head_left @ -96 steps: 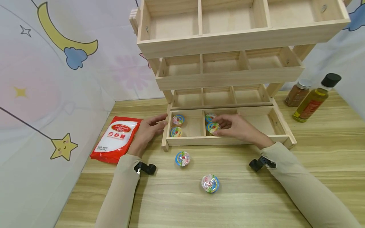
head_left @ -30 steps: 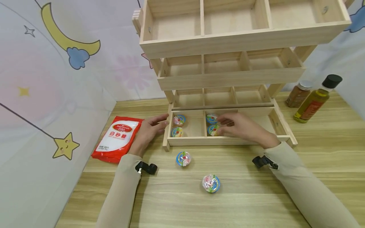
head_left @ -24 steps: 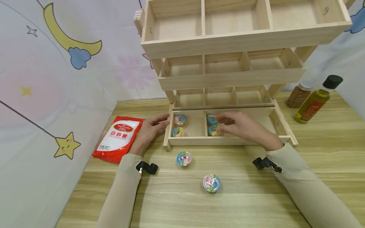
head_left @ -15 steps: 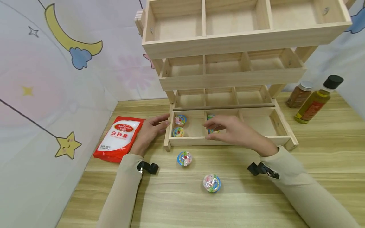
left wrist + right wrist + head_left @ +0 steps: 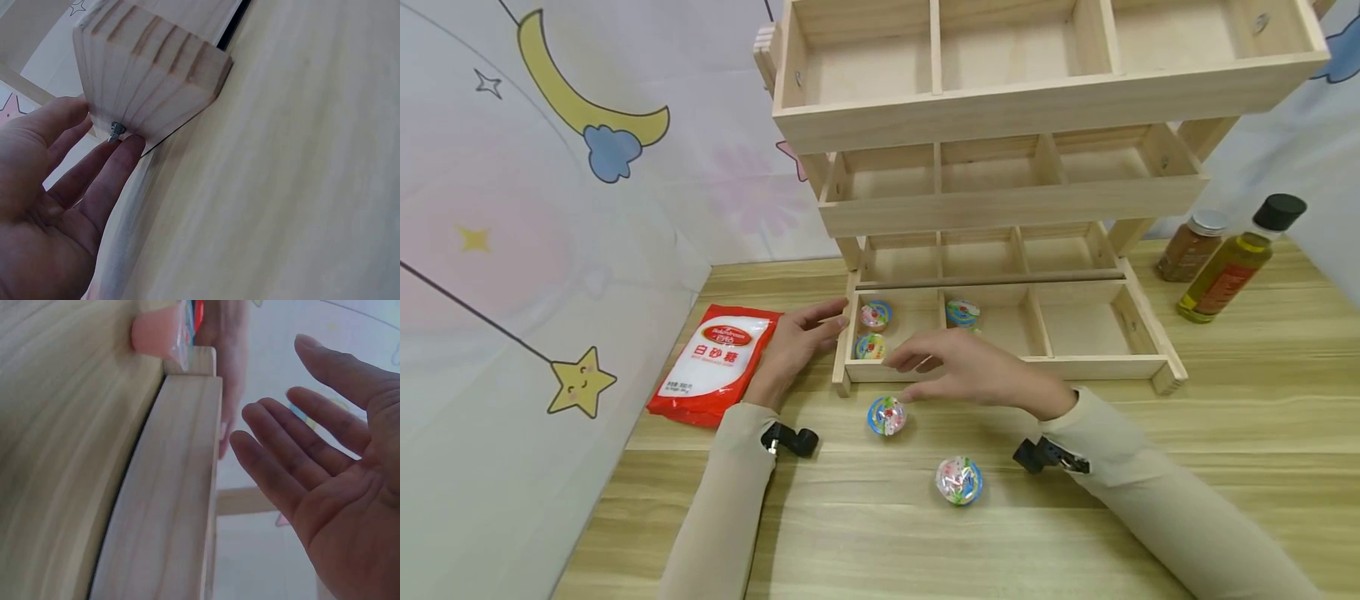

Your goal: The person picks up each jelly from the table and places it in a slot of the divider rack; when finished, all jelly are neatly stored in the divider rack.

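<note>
My right hand (image 5: 973,371) hovers over the front edge of the bottom tray (image 5: 1075,367), fingers spread with nothing between them. Just past its fingertips a jelly cup (image 5: 887,416) with a printed lid stands on the table; in the right wrist view this cup (image 5: 156,331) looks pink. Another jelly cup (image 5: 958,481) is nearer the front. Two cups (image 5: 876,315) occupy the tray's left compartment. The middle compartment has one cup (image 5: 962,312) in sight and another mostly hidden by my right hand. My left hand (image 5: 793,346) touches the rack's left end (image 5: 150,62) with extended fingers.
The tiered wooden rack (image 5: 1045,96) rises behind the bottom tray, its upper trays overhanging it. A red and white sugar bag (image 5: 715,367) lies beside my left wrist. A brown jar (image 5: 1191,246) and an oil bottle (image 5: 1228,271) stand right of the rack.
My right hand has released the cup in the middle compartment and moved left and forward out of the tray, toward the cup on the table. My left hand stays at the rack's end.
</note>
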A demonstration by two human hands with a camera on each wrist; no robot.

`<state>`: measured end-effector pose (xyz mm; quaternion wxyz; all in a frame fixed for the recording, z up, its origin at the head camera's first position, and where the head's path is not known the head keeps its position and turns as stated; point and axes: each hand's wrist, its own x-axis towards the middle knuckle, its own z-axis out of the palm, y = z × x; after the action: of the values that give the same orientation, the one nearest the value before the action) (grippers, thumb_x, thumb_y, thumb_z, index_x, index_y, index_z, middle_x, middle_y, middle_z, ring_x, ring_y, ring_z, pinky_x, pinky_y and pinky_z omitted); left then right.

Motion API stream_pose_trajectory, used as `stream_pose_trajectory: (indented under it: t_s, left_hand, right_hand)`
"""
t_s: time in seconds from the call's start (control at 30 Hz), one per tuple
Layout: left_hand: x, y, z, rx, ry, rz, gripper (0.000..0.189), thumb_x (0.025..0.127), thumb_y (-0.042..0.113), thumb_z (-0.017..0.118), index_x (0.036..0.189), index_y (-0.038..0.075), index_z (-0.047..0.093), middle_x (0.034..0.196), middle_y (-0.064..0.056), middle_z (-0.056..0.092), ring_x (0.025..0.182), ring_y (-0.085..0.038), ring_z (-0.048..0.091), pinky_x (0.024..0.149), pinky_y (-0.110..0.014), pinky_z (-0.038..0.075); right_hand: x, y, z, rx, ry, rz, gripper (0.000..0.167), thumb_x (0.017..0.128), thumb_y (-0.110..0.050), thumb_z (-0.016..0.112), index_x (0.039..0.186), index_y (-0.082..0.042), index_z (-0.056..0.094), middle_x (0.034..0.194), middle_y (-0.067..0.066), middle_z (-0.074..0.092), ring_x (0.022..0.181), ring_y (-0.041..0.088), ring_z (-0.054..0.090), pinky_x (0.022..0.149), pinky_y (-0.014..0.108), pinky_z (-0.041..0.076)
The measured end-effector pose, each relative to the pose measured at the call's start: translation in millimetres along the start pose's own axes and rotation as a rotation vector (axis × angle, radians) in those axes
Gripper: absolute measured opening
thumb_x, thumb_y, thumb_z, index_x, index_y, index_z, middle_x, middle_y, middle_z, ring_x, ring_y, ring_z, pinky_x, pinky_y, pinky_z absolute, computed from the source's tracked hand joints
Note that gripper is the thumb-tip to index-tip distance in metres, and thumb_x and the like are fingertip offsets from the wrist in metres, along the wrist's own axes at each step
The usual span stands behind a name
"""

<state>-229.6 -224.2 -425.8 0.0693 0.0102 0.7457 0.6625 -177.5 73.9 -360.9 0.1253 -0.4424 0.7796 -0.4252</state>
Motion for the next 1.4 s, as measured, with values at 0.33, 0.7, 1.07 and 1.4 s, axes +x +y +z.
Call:
stream_pose_trajectory:
  t_s: [0.33,0.7,1.07,1.4]
  left_hand:
    - [1.2,-2.2,0.0,0.009,0.007,0.0,0.046,0.101,0.02,0.077,0.144,0.009,0.068,0.144,-0.009,0.065,0.123,-0.024,0.067,0.097,-0.032,0.06]
    - [1.9,-0.5,0.6,0.004,0.001,0.007,0.045,0.1,0.02,0.078,0.143,0.01,0.069,0.143,-0.007,0.066,0.124,-0.024,0.066,0.097,-0.032,0.059]
    - [1.9,-3.2,-0.9,0.007,0.009,0.005,0.045,0.1,0.021,0.078,0.143,0.009,0.069,0.143,-0.009,0.066,0.125,-0.025,0.066,0.097,-0.032,0.06]
    - [1.7,-2.5,-1.1,0.021,0.007,-0.008,0.045,0.1,0.023,0.078,0.143,0.011,0.069,0.144,-0.007,0.066,0.126,-0.024,0.065,0.097,-0.031,0.06]
  right_hand:
    - [7.6,9.8,16.9,0.002,-0.091,0.033,0.044,0.094,-0.02,0.085,0.131,0.0,0.071,0.128,0.012,0.072,0.118,0.028,0.069,0.103,0.037,0.057]
    - [7.3,21.8,27.6,0.025,-0.146,0.057,0.045,0.092,-0.019,0.086,0.131,-0.003,0.07,0.129,0.005,0.071,0.113,0.016,0.069,0.101,0.03,0.056]
    - [6.7,22.8,34.9,-0.013,-0.176,0.096,0.053,0.09,-0.02,0.088,0.136,-0.004,0.068,0.131,0.0,0.069,0.116,0.014,0.067,0.103,0.027,0.054]
    - [7.4,23.9,37.3,-0.035,-0.165,0.089,0.051,0.09,-0.018,0.088,0.136,-0.005,0.068,0.127,0.001,0.071,0.111,0.011,0.065,0.101,0.027,0.054]
